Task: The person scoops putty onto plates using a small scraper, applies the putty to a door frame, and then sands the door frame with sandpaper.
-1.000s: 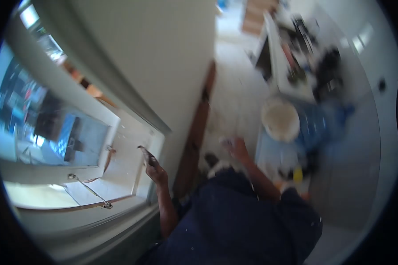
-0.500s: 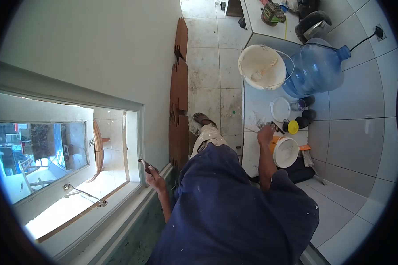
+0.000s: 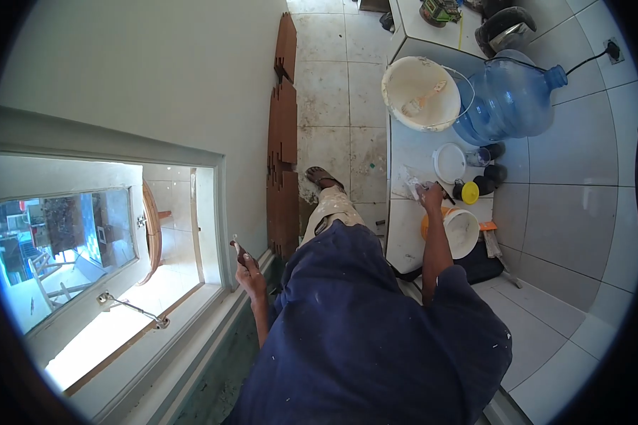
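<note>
My left hand, near the window frame, is closed around a small dark-handled tool with a pale tip. Its exact kind does not show. On the right, my right hand reaches over the white counter, fingers bent and closed. A dark, handle-like piece sticks out beside it, but what the fingers grip is too small to make out. Crumpled clear plastic lies at its fingertips. Close by are a white lid, a dark jar with a yellow lid and an orange-and-white bucket.
A white bucket with a paintbrush inside stands on the counter beside a blue water bottle lying on its side. Brown boards lean along the left wall. An orange-handled brush lies near the tiled wall.
The view has shifted slightly. My right hand has moved a little forward on the counter, nearer the crumpled plastic. My left hand still holds the dark-handled tool, now tilted more upright.
</note>
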A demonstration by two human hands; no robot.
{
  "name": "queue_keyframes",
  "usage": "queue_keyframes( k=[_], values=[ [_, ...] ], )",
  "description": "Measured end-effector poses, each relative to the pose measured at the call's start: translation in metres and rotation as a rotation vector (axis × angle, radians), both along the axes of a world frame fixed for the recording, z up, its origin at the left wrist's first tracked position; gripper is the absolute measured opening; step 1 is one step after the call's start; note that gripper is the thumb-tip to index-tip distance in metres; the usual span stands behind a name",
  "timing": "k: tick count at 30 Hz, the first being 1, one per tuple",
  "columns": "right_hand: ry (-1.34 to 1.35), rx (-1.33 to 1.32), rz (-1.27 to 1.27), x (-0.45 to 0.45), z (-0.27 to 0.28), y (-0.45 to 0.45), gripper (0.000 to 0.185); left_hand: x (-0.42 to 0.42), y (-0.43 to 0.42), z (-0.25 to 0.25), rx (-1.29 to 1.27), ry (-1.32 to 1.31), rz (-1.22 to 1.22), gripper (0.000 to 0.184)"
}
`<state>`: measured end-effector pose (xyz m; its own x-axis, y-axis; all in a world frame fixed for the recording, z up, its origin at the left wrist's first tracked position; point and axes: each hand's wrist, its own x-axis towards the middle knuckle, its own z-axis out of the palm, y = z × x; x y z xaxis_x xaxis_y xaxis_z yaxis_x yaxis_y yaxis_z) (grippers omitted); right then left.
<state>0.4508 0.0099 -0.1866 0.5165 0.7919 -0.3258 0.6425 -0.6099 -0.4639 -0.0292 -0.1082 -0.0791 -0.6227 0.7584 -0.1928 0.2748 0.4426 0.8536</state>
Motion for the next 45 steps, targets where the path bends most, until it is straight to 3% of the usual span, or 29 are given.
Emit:
queue_keyframes(
  k=[7,9,10,11,13,14,16,18,20,21,23,25,27,29,32,34,38,40,42,45],
  values=[
    [-0.084,-0.063,-0.006,0.005,-0.024,0.012,0.036,-0.007,-0.004,-0.009,-0.072,-0.005,-0.027,0.025],
    [-0.193,-0.202,-0.111,0.017,-0.039,0.016,0.037,-0.002,-0.001,-0.008,-0.097,0.020,-0.024,0.026],
    [-0.309,-0.215,-0.032,0.022,-0.044,0.014,0.035,-0.005,-0.002,-0.004,-0.114,0.057,-0.030,0.027],
    [-0.081,-0.215,-0.142,0.040,-0.069,0.011,0.030,-0.011,-0.008,-0.009,-0.114,0.085,0.018,0.027],
    [0.024,-0.163,-0.195,0.041,-0.053,0.014,0.028,-0.019,-0.015,-0.032,-0.177,0.078,-0.029,0.030],
    [-0.185,-0.030,-0.014,0.071,-0.099,0.004,0.025,-0.018,-0.015,-0.028,-0.172,0.093,0.017,0.030],
    [-0.289,-0.247,0.286,0.077,-0.080,0.004,0.034,-0.015,-0.012,-0.025,-0.257,0.039,-0.001,0.031],
    [-0.124,-0.201,0.427,0.112,-0.097,-0.001,0.035,-0.015,-0.015,-0.031,-0.223,0.047,0.007,0.033],
    [-0.337,-0.192,0.044,0.103,-0.077,0.002,0.032,-0.012,-0.018,-0.044,0.003,0.192,0.030,0.027],
    [-0.341,-0.172,0.064,0.101,-0.061,0.007,0.032,-0.010,-0.019,-0.044,0.016,0.190,0.055,0.027],
    [-0.694,0.069,0.666,0.073,0.008,0.021,0.032,-0.008,-0.019,-0.036,-0.051,0.127,0.042,0.030],
    [-0.257,0.209,0.299,0.017,0.082,0.048,0.034,-0.010,-0.024,-0.033,-0.080,0.046,0.009,0.034],
    [-0.047,0.343,0.291,-0.023,0.133,0.081,0.027,-0.012,-0.022,-0.034,-0.025,0.041,-0.046,0.040],
    [-0.032,0.512,0.383,-0.077,0.197,0.123,0.024,-0.009,-0.021,-0.055,0.180,0.164,0.010,0.040],
    [0.039,0.800,0.660,-0.162,0.299,0.149,0.017,-0.007,-0.021,-0.067,0.102,0.059,0.054,0.038],
    [-0.060,0.806,0.859,-0.211,0.377,0.158,0.016,-0.006,-0.021,-0.062,0.010,-0.096,0.106,0.037],
    [-0.079,0.984,0.996,-0.312,0.504,0.144,0.021,-0.006,-0.026,-0.078,0.066,-0.084,0.113,0.033],
    [-0.064,1.124,1.135,-0.356,0.549,0.136,0.024,-0.004,-0.033,-0.105,0.087,-0.055,0.112,0.029],
    [-0.223,1.252,1.276,-0.391,0.584,0.133,0.026,0.003,-0.041,-0.123,0.141,-0.026,0.152,0.027],
    [-0.369,1.314,1.265,-0.433,0.636,0.130,0.029,0.010,-0.050,-0.126,0.183,-0.077,0.241,0.027]
  ],
)
